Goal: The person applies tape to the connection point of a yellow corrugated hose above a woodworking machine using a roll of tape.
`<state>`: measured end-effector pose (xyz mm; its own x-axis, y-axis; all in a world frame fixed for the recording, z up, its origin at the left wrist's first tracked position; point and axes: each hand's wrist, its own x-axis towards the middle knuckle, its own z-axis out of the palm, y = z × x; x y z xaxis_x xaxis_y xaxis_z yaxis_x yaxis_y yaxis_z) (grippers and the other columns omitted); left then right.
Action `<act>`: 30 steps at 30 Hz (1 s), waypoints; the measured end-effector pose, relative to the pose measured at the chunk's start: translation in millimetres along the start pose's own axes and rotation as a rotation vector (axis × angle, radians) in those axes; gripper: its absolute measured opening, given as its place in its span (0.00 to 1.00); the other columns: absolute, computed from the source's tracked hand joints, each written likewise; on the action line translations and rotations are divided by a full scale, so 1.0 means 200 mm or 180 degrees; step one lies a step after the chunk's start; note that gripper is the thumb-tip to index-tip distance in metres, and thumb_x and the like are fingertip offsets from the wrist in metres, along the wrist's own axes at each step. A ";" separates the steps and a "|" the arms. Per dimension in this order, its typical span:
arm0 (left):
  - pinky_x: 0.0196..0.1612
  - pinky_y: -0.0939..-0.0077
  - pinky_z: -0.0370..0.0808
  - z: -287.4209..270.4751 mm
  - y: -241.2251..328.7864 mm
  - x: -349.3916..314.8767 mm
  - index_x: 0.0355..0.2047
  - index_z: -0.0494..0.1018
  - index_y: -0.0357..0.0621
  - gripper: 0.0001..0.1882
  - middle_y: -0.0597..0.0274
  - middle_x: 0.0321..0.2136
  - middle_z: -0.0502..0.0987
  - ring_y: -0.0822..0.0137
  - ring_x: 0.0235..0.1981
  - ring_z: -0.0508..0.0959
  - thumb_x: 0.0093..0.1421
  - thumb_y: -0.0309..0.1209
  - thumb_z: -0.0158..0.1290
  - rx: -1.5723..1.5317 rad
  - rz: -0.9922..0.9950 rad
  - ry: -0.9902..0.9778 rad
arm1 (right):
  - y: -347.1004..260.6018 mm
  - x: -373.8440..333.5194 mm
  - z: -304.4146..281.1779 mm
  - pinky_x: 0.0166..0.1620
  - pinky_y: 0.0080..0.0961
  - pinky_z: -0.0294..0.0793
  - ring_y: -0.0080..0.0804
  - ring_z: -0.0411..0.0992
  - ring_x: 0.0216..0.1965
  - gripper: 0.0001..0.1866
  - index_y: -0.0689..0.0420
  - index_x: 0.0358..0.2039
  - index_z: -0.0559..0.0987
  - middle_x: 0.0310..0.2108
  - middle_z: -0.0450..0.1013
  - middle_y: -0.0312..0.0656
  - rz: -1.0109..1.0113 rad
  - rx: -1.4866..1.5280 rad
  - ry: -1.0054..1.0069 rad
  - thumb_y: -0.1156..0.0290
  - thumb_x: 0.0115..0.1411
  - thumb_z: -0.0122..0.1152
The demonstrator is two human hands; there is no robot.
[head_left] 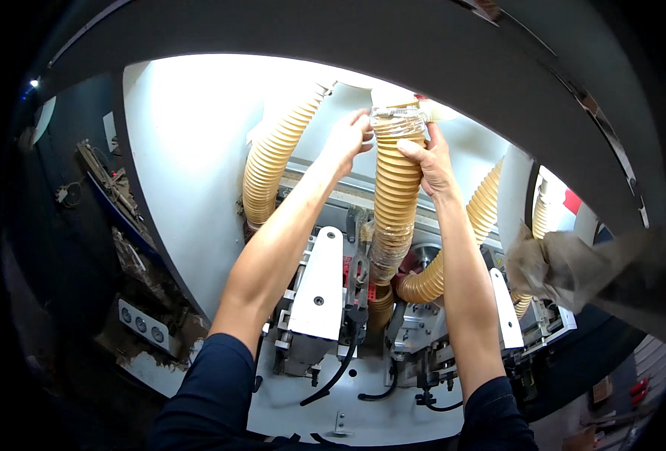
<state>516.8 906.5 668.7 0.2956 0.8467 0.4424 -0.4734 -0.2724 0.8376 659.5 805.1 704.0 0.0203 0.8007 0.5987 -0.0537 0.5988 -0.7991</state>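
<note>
A ribbed yellow hose (397,180) hangs upright in the middle of the machine. Around its top end sits a metal hose clamp (399,113), with clear plastic film or tape wrapped just below. My right hand (433,163) grips the hose's upper right side, thumb across the front and its other fingers partly hidden behind. Close to the left side of the clamp, my left hand (348,143) is raised with fingers loosely bent and apart. Nothing shows in that hand, and I cannot tell whether its fingertips touch the hose.
Another yellow hose (273,161) stands to the left, and a curved hose (427,282) runs right behind my forearm. White machine covers (321,286) and black cables lie below. A dark beam (333,37) crosses overhead. A crumpled translucent plastic sheet (566,267) hangs at right.
</note>
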 end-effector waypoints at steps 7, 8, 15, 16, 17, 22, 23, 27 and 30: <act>0.39 0.59 0.80 0.08 -0.02 0.43 0.41 0.71 0.30 0.13 0.47 0.36 0.78 0.59 0.37 0.79 0.63 0.30 0.49 -0.3023 -0.1117 -0.1806 | -0.01 0.00 0.01 0.58 0.31 0.65 0.37 0.67 0.53 0.47 0.63 0.59 0.59 0.51 0.67 0.48 0.0222 -0.0302 0.0056 0.68 0.40 0.74; 0.39 0.60 0.80 0.11 -0.04 0.46 0.41 0.71 0.29 0.13 0.47 0.36 0.78 0.59 0.37 0.79 0.62 0.30 0.49 -0.3083 -0.1137 -0.1836 | -0.02 0.00 0.00 0.58 0.32 0.65 0.38 0.67 0.52 0.46 0.63 0.58 0.59 0.51 0.67 0.48 0.0227 -0.0385 0.0071 0.68 0.40 0.74; 0.43 0.61 0.79 0.10 -0.12 0.64 0.42 0.70 0.33 0.14 0.49 0.39 0.77 0.59 0.39 0.79 0.63 0.32 0.48 -0.3131 -0.1122 -0.1569 | 0.02 0.00 0.01 0.57 0.31 0.66 0.37 0.67 0.52 0.45 0.65 0.57 0.60 0.50 0.67 0.48 0.0128 -0.0290 0.0092 0.66 0.41 0.74; 0.43 0.60 0.79 0.11 -0.11 0.64 0.43 0.70 0.33 0.14 0.49 0.39 0.77 0.59 0.40 0.79 0.63 0.32 0.47 -0.3176 -0.1087 -0.1523 | 0.03 0.01 0.01 0.57 0.30 0.66 0.37 0.68 0.52 0.45 0.66 0.56 0.60 0.50 0.67 0.48 0.0109 -0.0263 0.0105 0.65 0.41 0.74; 0.44 0.60 0.79 0.11 -0.10 0.62 0.43 0.70 0.33 0.14 0.49 0.39 0.77 0.59 0.40 0.79 0.63 0.32 0.47 -0.3214 -0.1045 -0.1467 | 0.04 0.01 0.01 0.57 0.30 0.67 0.37 0.68 0.51 0.44 0.66 0.56 0.61 0.50 0.67 0.48 0.0094 -0.0228 0.0114 0.65 0.41 0.74; 0.45 0.59 0.78 0.07 -0.01 0.57 0.44 0.70 0.35 0.14 0.50 0.41 0.77 0.59 0.42 0.78 0.63 0.32 0.46 -0.3351 -0.1014 -0.0770 | 0.11 0.00 0.03 0.56 0.31 0.68 0.35 0.69 0.49 0.41 0.67 0.54 0.64 0.47 0.70 0.48 -0.0027 -0.0146 0.0224 0.62 0.43 0.73; 0.45 0.59 0.78 0.04 -0.02 0.56 0.45 0.70 0.35 0.14 0.50 0.41 0.77 0.59 0.42 0.78 0.63 0.32 0.46 -0.3324 -0.1030 -0.0485 | 0.11 0.00 0.04 0.56 0.30 0.68 0.34 0.69 0.49 0.40 0.66 0.54 0.66 0.47 0.70 0.46 -0.0053 -0.0086 0.0217 0.64 0.43 0.73; 0.47 0.63 0.77 -0.13 -0.09 0.42 0.47 0.67 0.39 0.16 0.54 0.46 0.75 0.60 0.45 0.77 0.63 0.35 0.44 -0.2865 -0.1061 0.0894 | 0.10 0.01 0.01 0.54 0.30 0.69 0.33 0.70 0.47 0.37 0.66 0.52 0.68 0.46 0.71 0.46 -0.0098 -0.0131 0.0220 0.66 0.43 0.73; 0.49 0.62 0.75 -0.21 -0.11 0.30 0.48 0.67 0.40 0.16 0.56 0.48 0.74 0.60 0.46 0.76 0.63 0.35 0.46 -0.2890 -0.1172 0.1038 | 0.10 0.01 0.02 0.54 0.30 0.70 0.34 0.71 0.47 0.37 0.66 0.52 0.68 0.46 0.71 0.46 -0.0068 -0.0141 0.0217 0.67 0.44 0.73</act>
<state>508.8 982.1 663.5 0.3737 0.9275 -0.0141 -0.8872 0.3618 0.2862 653.8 819.6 689.3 0.0889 0.7861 0.6117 -0.0082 0.6147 -0.7887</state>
